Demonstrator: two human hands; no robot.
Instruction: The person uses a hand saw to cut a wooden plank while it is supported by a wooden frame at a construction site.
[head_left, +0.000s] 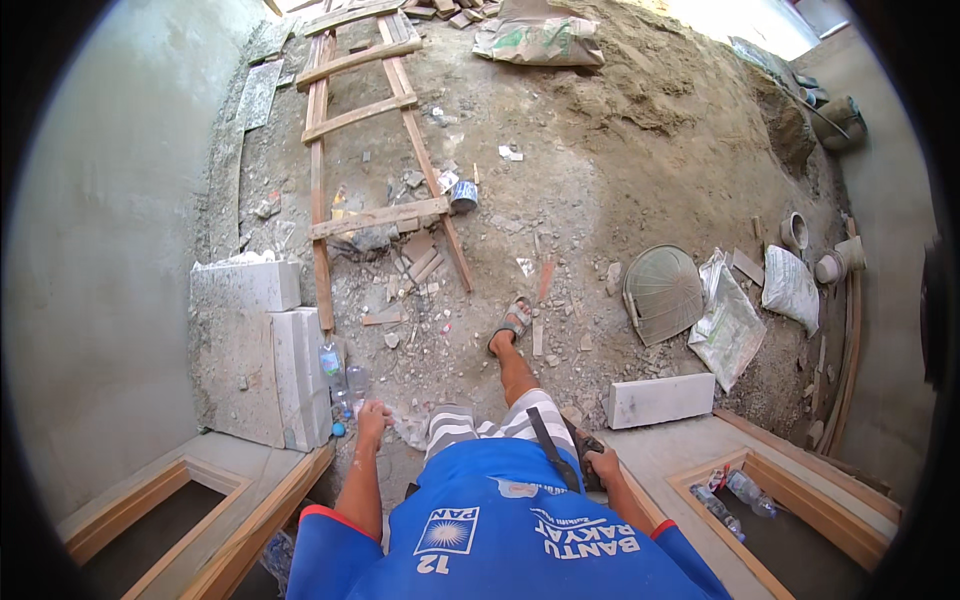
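My left hand (372, 420) hangs low at my left side, fingers loosely bent and partly apart, with no held thing showing. Crumpled clear plastic (408, 430) appears just beside it, and clear plastic bottles (357, 381) lie beyond. At my right hip, my right hand (603, 465) is closed on a dark object (584, 448); its kind is unclear, being partly hidden by the hand and shirt. A dark strap (549, 436) crosses my waist toward that object. One sandalled foot (513, 322) is forward on the rubble-strewn ground.
A wooden ladder (317, 200) lies ahead left, beside a blue-and-white can (464, 195). Pale blocks (300, 375) are stacked left; another block (661, 400) lies right. Beyond are a round greenish lid-like thing (663, 293), sacks (790, 288) and a sand heap (690, 110). Wooden frames (800, 500) flank me.
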